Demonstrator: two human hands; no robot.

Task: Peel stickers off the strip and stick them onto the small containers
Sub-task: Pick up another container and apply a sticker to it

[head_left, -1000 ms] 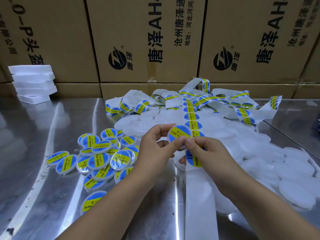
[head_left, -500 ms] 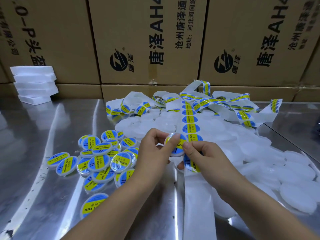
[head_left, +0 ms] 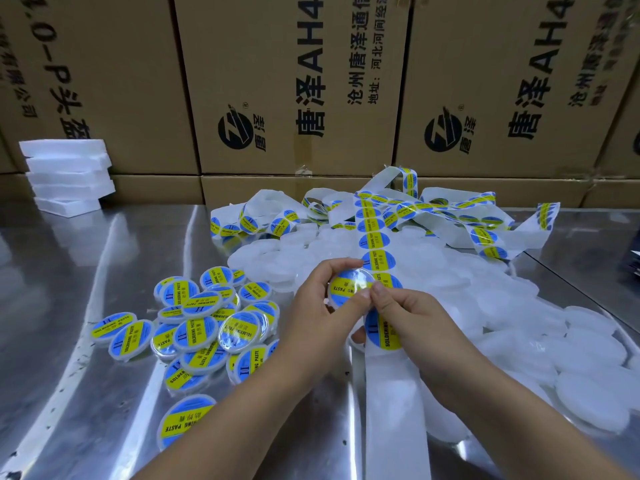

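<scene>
My left hand (head_left: 317, 311) grips a small round clear container (head_left: 348, 291) that carries a blue and yellow sticker on its face. My right hand (head_left: 412, 318) touches that sticker's right edge with thumb and forefinger, and its lower fingers hold the white sticker strip (head_left: 388, 393). The strip runs from the table's near edge under my right hand up over the pile, with blue and yellow stickers (head_left: 377, 261) still on it. A heap of unlabelled white containers (head_left: 519, 327) lies under and right of my hands. Several labelled containers (head_left: 204, 323) lie to the left.
Everything rests on a shiny steel table (head_left: 86, 271). Tangled loops of strip (head_left: 450, 213) pile up behind the heap. Cardboard boxes (head_left: 294, 81) wall off the back. A stack of white foam slabs (head_left: 67, 176) stands at the back left.
The container in my left hand has tilted its labelled face toward me. My right fingers have slid to the sticker's right edge. Both hands sit slightly lower over the strip.
</scene>
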